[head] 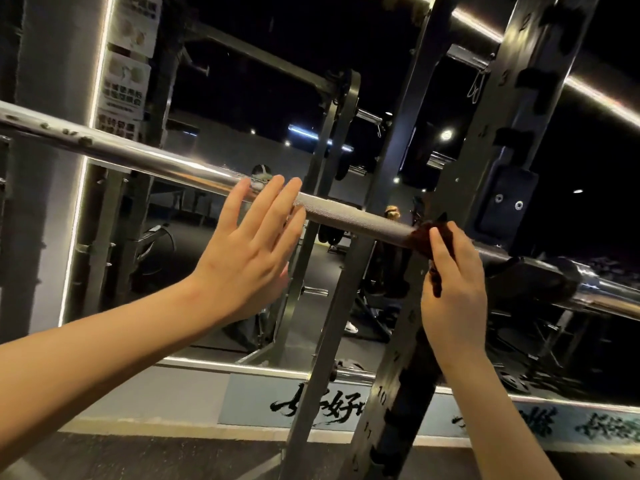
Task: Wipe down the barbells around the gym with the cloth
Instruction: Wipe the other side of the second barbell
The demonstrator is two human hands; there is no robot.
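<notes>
Got the barbell (346, 220) sitting across the rack (519, 98), slanting down to the right. Dark red cloth (420, 240) bunched on the knurled bit, pinched there by the right hand (453, 289). Left hand (249, 247) flat, fingers straight and spread, fingertips at the bar further left. Mirror (242, 133) right behind.

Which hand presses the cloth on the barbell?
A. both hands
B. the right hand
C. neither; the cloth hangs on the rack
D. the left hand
B: the right hand pinches the dark red cloth against the barbell; the left hand lies open with straight fingers.
</notes>
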